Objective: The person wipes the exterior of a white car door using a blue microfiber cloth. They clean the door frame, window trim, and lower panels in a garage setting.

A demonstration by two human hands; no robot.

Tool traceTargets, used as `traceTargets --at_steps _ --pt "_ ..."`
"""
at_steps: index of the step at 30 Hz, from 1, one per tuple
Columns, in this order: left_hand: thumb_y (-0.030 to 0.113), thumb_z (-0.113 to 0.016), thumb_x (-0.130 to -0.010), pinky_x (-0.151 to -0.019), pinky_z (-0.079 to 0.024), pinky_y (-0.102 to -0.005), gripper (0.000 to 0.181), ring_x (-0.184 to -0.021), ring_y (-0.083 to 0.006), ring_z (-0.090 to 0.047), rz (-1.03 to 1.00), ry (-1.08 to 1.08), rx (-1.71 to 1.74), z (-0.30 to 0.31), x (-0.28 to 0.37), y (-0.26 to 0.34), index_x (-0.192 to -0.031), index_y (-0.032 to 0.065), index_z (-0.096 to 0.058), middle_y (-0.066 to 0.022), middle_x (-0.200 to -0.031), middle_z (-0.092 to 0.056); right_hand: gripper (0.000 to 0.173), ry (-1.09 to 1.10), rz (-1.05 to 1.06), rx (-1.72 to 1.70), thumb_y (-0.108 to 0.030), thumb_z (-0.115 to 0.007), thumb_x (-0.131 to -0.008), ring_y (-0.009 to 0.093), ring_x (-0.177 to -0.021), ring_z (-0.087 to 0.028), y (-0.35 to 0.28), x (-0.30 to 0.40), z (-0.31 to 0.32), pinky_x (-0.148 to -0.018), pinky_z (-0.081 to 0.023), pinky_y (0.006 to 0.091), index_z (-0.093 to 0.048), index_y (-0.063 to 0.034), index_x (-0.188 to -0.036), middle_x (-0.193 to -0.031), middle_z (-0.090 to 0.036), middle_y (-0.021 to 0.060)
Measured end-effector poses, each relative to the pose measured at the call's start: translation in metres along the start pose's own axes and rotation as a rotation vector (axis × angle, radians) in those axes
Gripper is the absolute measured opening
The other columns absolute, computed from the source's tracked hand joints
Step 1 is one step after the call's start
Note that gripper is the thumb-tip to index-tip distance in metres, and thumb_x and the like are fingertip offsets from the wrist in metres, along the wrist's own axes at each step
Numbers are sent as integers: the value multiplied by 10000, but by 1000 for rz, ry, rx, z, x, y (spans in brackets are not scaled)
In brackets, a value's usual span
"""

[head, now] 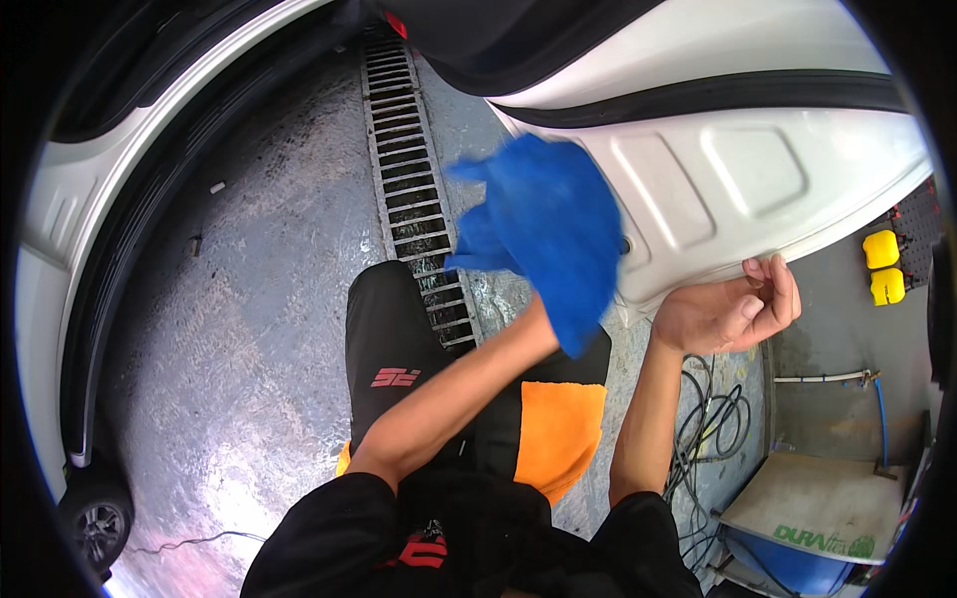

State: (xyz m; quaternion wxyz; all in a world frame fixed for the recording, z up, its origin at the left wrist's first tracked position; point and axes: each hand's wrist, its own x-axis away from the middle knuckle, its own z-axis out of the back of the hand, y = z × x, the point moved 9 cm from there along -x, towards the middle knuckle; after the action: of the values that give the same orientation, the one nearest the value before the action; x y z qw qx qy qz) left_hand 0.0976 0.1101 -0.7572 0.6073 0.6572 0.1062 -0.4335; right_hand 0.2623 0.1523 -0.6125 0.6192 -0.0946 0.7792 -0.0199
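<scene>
A blue cloth (553,217), slightly blurred, drapes over my left hand, of which only the wrist (547,323) shows. The fingers beneath it are hidden. The cloth lies in front of the lower left corner of an open white car door (684,194), whose metal edge has pressed recesses and a black rubber seal (710,96). My right hand (729,310) is beside the door's lower edge, palm turned up and fingers loosely curled. Nothing shows in it; its fingertips appear to meet the edge, though contact is unclear.
A floor drain grate (410,172) runs ahead between my knees. On the left curves the car's door sill (112,247), with a wheel (97,527) behind. An orange cloth (561,433) hangs at my thigh. Coiled cables (706,426) and a box-like unit (819,501) stand right.
</scene>
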Motion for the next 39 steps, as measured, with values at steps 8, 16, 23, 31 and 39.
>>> traceTargets --at_steps 8,16,23,31,39 --pt "89 -647 -864 -905 -514 -446 351 -1072 -352 -649 3 -106 -97 12 -19 -82 -1204 3 -646 -196 -1148 -674 456 -19 21 32 -358 -533 -990 181 -896 -494 -6 -1 -6 -846 -416 340 -597 51 -1180 -1099 -497 104" --pt "44 -609 -921 -1107 -399 -488 388 -1222 -380 -573 -31 -14 100 1 -22 -5 -1301 -35 -605 -233 -1296 -614 453 -46 16 6 -370 -511 -999 185 -897 -499 -4 1 -5 -833 -418 342 -606 43 -1162 -1099 -496 102" --pt "129 -643 -902 -1088 -409 -501 427 -1222 -409 -562 -82 -9 130 -14 -20 57 -1301 -18 -608 -239 -1289 -612 518 -39 -14 23 -466 -517 -1019 189 -915 -525 2 3 -1 -809 -448 338 -602 29 -1148 -1101 -496 101" --pt "181 -657 -880 -1055 -430 -506 423 -1195 -410 -574 -269 61 -10 -9 -46 64 -1266 11 -633 -223 -1250 -635 593 24 -136 134 -543 -391 -1044 184 -937 -559 4 9 9 -837 -500 341 -563 1 -1202 -1121 -489 118" --pt "184 -658 -892 -1099 -393 -480 375 -1197 -351 -573 31 -307 464 -12 -15 43 -1237 41 -629 -177 -1191 -657 510 29 -31 -53 -404 -394 -1016 199 -907 -543 1 4 -1 -803 -494 328 -567 38 -1203 -1132 -495 140"
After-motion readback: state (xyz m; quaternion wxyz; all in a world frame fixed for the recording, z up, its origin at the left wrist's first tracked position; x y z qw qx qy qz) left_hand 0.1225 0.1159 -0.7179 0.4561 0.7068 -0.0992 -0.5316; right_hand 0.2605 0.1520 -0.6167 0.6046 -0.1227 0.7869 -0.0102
